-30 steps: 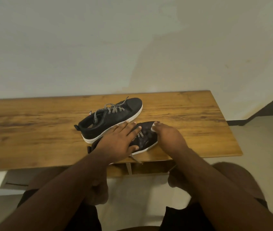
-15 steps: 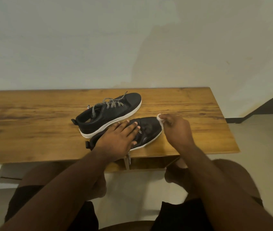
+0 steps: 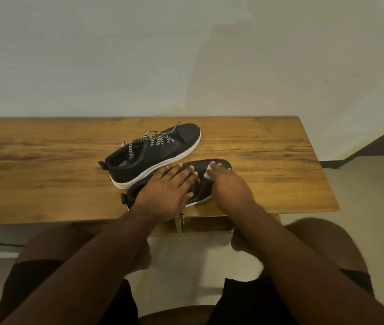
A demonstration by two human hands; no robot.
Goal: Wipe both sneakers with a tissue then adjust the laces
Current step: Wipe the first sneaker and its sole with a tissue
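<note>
Two black sneakers with white soles lie on the wooden table point(image 3: 45, 174). The far sneaker point(image 3: 153, 153) shows loose black-and-white laces. The near sneaker point(image 3: 200, 167) lies by the table's front edge, toe pointing right. My left hand point(image 3: 165, 193) lies flat on its middle, fingers spread, pressing it down. My right hand point(image 3: 228, 186) presses a small white tissue point(image 3: 208, 172) against the toe; only a corner of the tissue shows under my fingers. One lace end point(image 3: 182, 218) dangles over the table's edge.
A pale wall rises right behind the table. The table's right edge point(image 3: 320, 165) is close to the sneakers, with light floor beyond it. My knees sit under the front edge.
My right hand went from the toe out to its right side with the tissue, then came back onto the toe. My left hand stayed on the near sneaker.
</note>
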